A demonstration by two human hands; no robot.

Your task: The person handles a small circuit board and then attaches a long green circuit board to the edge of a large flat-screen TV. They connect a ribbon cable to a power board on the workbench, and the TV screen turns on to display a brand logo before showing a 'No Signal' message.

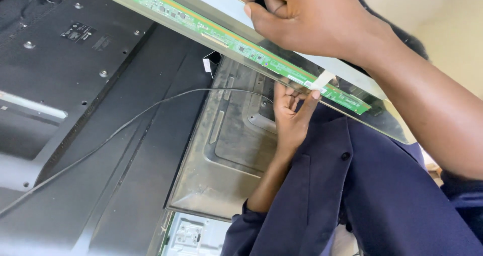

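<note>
While the right hand point(302, 17) pinches the long green circuit strip point(241, 47) steady from above, the left hand's point(291, 112) fingers press up beneath it, supporting the display panel's point(352, 82) edge.

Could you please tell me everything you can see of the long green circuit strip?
The green circuit strip is long, narrow and studded with small components, fixed along the edge of a glassy panel. It runs diagonally from upper left to lower right. The right hand grips from above; the left hand touches its white tab from below.
</note>
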